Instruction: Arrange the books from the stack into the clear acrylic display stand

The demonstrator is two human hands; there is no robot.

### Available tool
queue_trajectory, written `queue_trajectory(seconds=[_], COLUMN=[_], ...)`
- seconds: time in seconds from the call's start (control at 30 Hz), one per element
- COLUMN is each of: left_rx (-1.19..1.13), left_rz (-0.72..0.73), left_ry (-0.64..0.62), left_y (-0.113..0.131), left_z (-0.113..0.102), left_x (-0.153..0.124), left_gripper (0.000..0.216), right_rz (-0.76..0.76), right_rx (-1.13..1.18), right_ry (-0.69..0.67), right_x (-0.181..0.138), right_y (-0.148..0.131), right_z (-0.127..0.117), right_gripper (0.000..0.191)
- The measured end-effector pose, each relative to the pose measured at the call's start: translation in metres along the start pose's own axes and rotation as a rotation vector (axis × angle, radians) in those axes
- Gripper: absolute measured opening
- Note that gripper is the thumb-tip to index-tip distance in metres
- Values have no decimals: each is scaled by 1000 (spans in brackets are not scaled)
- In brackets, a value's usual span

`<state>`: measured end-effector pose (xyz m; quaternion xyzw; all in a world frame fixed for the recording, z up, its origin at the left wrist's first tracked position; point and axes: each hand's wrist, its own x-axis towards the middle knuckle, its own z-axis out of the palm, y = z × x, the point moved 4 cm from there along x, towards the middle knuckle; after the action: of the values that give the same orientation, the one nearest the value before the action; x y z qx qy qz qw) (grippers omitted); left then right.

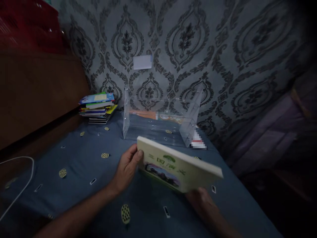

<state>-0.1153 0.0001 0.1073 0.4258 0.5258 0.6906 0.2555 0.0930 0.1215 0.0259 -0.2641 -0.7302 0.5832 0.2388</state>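
A thick book (170,167) with a pale green cover and a picture along its lower part is held up in front of me, tilted down to the right. My left hand (127,165) grips its left edge, thumb on the cover. At the lower right edge, my right hand (201,198) is closed on the book; its fingers are mostly hidden and slightly blurred. Just beyond the book stands a clear plastic rack (126,122) with upright side panels and see-through shelves.
A stack of books (97,109) stands at the back left beside a brown wooden panel (37,96). Dark blue patterned cloth (81,201) covers the surface. A white cable (32,168) curves at the left. Behind is a patterned wall (163,39); purple fabric (267,132) hangs at right.
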Motion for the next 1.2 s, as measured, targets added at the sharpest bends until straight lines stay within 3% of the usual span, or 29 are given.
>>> queue_trajectory(seconds=[0.1,0.27,0.4,0.5,0.87,1.07,1.2], left_rx=[-99,-295,-152,-25,347,452,657], left_rz=[-51,-212,-426,-509,-378,-401,-261], left_ry=[-7,86,77,30,-114,-151,-163], left_y=[-18,-46,-75,-94,-98,-102,-97], left_z=[6,-3,-22,-36,-57,-54,-52], left_x=[24,42,41,42,70,71,74], left_gripper=[49,52,64,62,16,30,27], right_rz=[24,141,271,309,327,299,251], right_rx=[65,317,449,450,271,176,136], right_ry=[23,-19,-59,-85,-52,17,18], right_x=[5,22,35,42,53,65,69], right_y=[-16,-26,-13,-6,12,11,12], right_z=[7,27,40,45,32,20,18], right_gripper=[60,62,65,65,62,66,65])
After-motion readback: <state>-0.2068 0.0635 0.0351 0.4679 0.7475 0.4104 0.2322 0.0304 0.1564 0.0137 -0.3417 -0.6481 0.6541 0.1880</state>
